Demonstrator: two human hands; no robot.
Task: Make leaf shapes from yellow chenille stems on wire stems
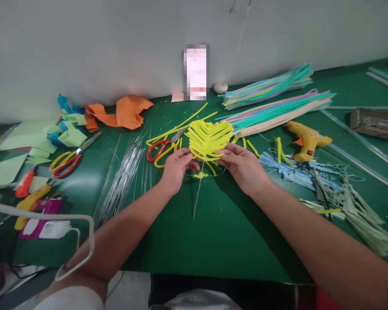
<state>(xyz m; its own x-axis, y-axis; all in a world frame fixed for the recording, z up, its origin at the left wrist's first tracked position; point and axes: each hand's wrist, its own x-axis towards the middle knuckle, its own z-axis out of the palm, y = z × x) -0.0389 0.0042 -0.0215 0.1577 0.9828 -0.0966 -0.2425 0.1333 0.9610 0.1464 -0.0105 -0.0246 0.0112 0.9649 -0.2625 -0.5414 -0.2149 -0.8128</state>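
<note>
A yellow pipe-cleaner leaf [209, 138] with a wire stem [198, 196] is held up between my two hands over the green table. My left hand [179, 168] pinches its lower left edge. At the lower right edge, my right hand [242, 165] has its fingers closed on the leaf too. A small tuft of yellow fuzz [200, 175] sits on the stem below the leaf. Just behind my left hand lie red-and-yellow-handled scissors [159, 151], partly hidden, among loose yellow pipe cleaners [187, 120].
Bundles of coloured pipe cleaners [268, 92] lie at the back right, near a yellow glue gun [308, 140]. Thin wires [124, 176] lie to the left. Farther left are a second pair of scissors [76, 156], orange paper [132, 113] and a white cable [91, 232]. A blurred phone [195, 73] leans on the wall.
</note>
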